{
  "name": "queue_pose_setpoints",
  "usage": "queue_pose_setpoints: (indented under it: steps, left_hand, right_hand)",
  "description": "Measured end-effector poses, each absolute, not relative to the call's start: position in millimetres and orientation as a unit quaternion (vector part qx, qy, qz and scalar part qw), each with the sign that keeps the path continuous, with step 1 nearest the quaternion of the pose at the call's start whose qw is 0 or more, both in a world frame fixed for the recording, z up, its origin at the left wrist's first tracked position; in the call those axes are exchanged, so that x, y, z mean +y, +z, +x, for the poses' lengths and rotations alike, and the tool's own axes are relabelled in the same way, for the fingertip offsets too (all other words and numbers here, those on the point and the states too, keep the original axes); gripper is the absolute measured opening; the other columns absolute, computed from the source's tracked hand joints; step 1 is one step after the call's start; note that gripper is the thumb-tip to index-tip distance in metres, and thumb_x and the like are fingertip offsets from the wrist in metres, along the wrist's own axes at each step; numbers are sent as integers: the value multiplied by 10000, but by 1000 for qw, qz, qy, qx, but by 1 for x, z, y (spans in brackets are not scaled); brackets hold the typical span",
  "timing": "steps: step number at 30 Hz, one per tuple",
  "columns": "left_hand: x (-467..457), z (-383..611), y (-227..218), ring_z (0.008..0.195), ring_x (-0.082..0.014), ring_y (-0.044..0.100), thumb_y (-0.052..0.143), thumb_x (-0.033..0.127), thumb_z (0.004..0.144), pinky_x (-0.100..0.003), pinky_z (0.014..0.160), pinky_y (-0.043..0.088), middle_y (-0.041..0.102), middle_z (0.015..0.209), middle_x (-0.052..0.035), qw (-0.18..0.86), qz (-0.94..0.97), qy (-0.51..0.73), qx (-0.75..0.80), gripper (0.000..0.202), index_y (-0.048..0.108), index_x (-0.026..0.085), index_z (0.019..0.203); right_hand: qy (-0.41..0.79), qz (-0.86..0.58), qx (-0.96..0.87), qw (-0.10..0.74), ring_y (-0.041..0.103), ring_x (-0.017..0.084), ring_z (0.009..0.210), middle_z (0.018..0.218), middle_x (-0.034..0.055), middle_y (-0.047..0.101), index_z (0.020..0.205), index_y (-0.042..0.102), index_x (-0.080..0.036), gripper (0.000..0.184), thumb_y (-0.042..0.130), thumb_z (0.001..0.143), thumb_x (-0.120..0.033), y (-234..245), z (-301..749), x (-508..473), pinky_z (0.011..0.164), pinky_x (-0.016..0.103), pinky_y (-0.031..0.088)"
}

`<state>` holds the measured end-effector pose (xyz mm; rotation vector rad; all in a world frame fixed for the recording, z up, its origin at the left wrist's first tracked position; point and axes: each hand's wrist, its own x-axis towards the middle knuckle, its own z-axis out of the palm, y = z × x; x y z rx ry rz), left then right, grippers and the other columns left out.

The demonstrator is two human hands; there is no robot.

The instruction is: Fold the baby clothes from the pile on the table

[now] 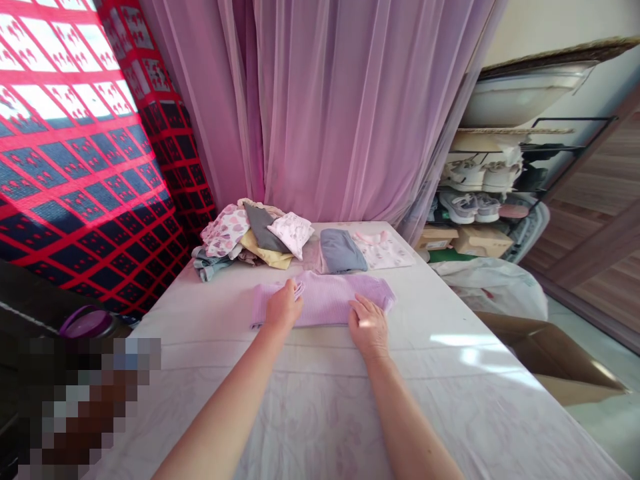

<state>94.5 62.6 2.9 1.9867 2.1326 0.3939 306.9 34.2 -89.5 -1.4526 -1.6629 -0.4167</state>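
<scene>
Lilac ribbed garment (325,303): one, lying folded as a wide, low strip across the bed, nearer the viewer than the other clothes, under both hands
Left hand (284,308): fingers drawn together, holding a bunched edge of the garment left of its middle
Right hand (369,325): palm down, fingers lightly bent and slightly apart, gripping nothing, resting on the right part of the garment
Bed sheet (310,400): pale, faintly patterned, creased crosswise, sunlit patches toward the right edge
Heaped clothes: at the far left of the bed, comprising a white cloth with pink spots (226,230), a dark grey cloth (263,230), a yellow cloth (266,253) and a pink-printed white bundle (293,233)
Grey-blue garment (343,251): folded, just beyond the lilac piece, right of the heap
White printed top (383,252): pink neckline, laid flat beside the grey-blue garment, on its right
Sheer purple curtain (320,113): hanging behind the bed
Red-and-navy checked curtain (100,150): hanging at left, upper part sunlit
Footwear: white sneakers (480,175) above grey sneakers (467,207), on a rack at right
Cardboard box (545,353): open-topped, beside the bed at right
</scene>
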Motion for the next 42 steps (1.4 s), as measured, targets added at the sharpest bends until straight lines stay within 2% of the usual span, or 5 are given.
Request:
queue_pose_setpoints:
  steps: [8,12,23,37,42]
  left_hand:
    - [58,76,-5,1057,-229,646,430,425,960,-336,914,444,722,1086,-85,106,754,169,626,326,636,234,1126]
    - [58,53,-19,1363,-309,415,496,452,916,-502,1163,223,549,1436,-98,31,777,137,614,430,616,257,1279]
    - [52,52,-28,1465,-339,240,403,609,924,-623,1161,139,330,1592,-108,36,782,59,620,630,409,321,1484]
    - [64,9,-26,1412,-283,378,653,307,794,-409,1160,299,465,1501,-117,195,629,290,694,550,555,232,1330]
    - [60,-19,-19,1028,-256,679,696,426,776,-351,823,551,696,1173,-134,390,467,328,722,523,589,162,1215]
  right_hand:
    - [-104,-617,-667,404,635,212,1022,1137,89,724,942,746,-214,309,447,879,-166,-83,304,30,924,355,436]
    - [-95,-617,-668,406,638,217,1023,1129,89,728,943,751,-215,310,451,878,-170,-80,306,29,943,368,434]
    - [-35,-539,-789,292,371,229,1413,1480,78,502,1377,552,-218,433,426,964,-237,-43,236,8,1177,458,185]
    - [86,-562,-797,201,384,239,1407,1534,91,424,1474,436,-240,499,422,983,-331,-47,211,7,1163,528,214]
    - [89,-568,-796,192,384,238,1407,1534,83,425,1467,442,-240,492,424,984,-335,-45,210,7,1163,525,214]
